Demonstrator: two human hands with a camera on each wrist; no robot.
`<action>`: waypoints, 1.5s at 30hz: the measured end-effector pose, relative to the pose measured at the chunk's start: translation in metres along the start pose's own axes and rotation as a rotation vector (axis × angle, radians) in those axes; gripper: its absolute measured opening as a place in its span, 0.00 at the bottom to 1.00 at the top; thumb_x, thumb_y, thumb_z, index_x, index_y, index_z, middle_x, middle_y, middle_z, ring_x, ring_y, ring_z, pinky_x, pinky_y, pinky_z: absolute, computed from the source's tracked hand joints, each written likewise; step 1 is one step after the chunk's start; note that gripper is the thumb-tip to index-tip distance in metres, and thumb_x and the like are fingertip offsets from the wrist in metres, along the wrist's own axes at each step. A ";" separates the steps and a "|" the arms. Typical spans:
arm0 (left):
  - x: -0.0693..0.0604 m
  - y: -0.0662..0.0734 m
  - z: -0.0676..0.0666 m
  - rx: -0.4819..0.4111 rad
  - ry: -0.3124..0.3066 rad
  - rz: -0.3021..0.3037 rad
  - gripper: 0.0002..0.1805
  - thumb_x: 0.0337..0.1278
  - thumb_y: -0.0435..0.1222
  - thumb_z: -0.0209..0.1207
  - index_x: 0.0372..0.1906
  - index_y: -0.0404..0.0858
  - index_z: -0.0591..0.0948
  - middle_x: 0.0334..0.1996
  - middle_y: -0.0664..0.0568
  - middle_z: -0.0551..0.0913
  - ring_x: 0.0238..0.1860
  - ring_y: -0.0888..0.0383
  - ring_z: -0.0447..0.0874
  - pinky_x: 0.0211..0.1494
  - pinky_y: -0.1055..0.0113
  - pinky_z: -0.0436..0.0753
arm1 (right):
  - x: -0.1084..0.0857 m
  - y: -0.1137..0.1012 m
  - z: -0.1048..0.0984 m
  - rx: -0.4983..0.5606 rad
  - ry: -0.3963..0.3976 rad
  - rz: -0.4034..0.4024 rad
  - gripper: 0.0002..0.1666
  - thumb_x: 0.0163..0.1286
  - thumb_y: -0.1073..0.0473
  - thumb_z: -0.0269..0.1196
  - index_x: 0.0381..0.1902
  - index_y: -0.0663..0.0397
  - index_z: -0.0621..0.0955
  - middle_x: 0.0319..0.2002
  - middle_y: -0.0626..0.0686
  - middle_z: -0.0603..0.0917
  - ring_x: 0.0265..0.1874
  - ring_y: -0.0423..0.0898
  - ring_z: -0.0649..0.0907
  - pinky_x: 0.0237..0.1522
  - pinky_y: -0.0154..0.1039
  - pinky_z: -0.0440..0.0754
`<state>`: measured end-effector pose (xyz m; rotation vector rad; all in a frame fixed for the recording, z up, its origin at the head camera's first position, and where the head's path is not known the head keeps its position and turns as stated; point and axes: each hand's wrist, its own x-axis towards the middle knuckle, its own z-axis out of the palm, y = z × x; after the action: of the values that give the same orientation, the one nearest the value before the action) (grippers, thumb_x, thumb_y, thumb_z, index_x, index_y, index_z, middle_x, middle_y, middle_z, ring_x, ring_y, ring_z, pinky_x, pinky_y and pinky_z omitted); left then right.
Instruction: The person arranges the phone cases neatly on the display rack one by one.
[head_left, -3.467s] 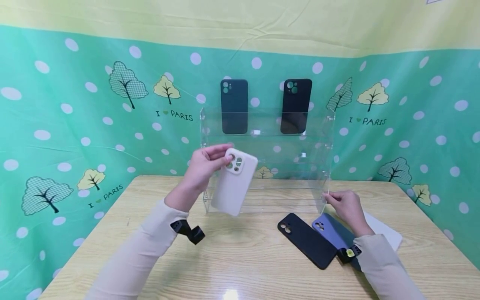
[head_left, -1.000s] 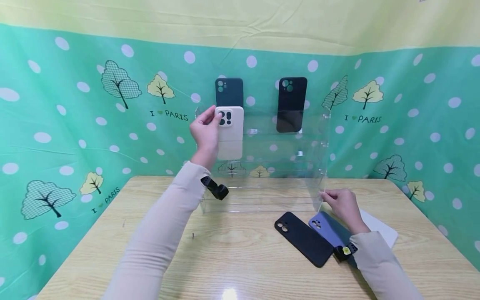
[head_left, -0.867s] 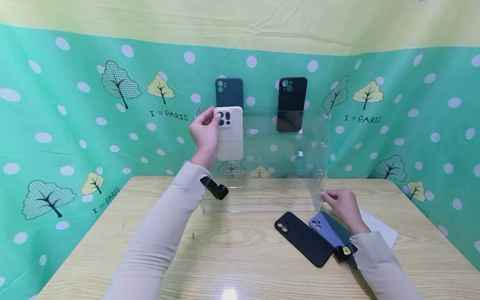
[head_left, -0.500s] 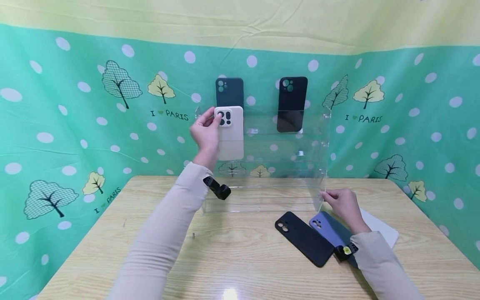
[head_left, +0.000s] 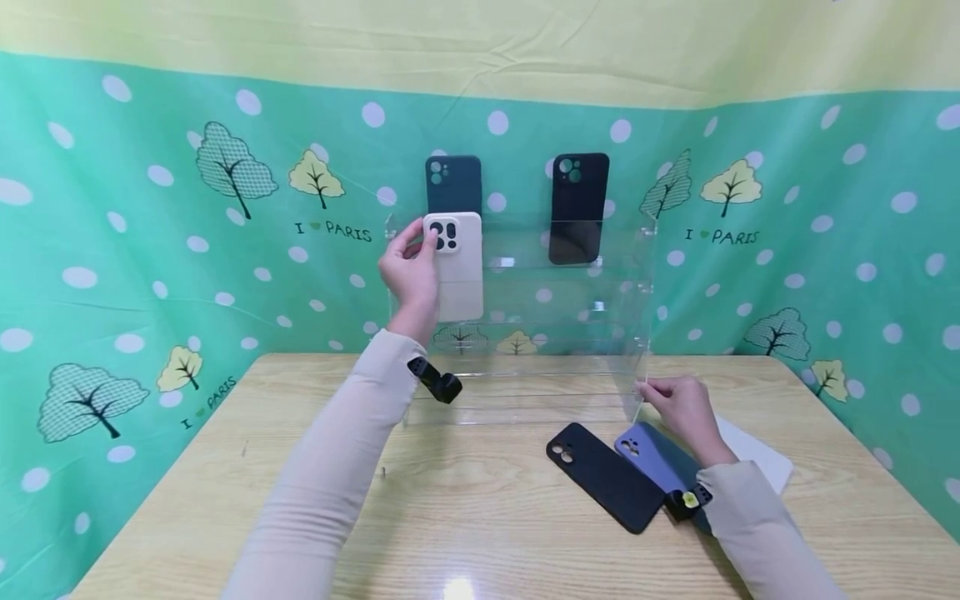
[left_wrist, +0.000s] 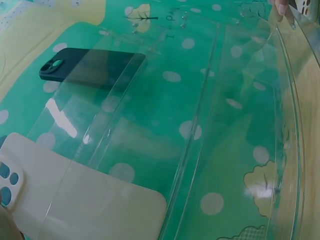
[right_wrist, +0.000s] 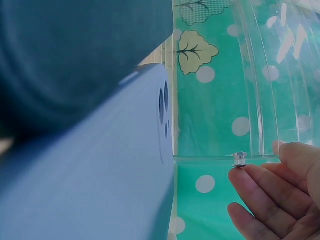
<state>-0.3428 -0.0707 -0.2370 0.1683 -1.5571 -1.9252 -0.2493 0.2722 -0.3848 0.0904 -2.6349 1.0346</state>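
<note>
Left hand pinches white case near left edge of clear rack; across open room, right hand pinches right edge.

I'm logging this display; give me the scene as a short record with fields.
Left hand: pinches the white case at its upper left corner
Right hand: holds the clear rack by its right side
White case: upright, below and partly in front of the dark teal case
Top tier: dark teal case left, upper black case right
Table: lower black case, blue case, another teal case, white flat piece
</note>
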 end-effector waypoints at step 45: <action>-0.044 -0.014 -0.110 -0.020 -0.237 -0.268 0.23 0.54 0.30 0.64 0.57 0.38 0.77 0.56 0.48 0.79 0.52 0.61 0.77 0.58 0.74 0.75 | -0.001 -0.004 -0.007 0.008 -0.077 0.021 0.20 0.69 0.54 0.59 0.45 0.69 0.82 0.38 0.66 0.85 0.31 0.54 0.83 0.17 0.35 0.70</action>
<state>-0.2617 -0.1366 -0.2936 0.1504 -1.7405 -2.2360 -0.2458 0.2744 -0.3779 0.1069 -2.7065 1.0688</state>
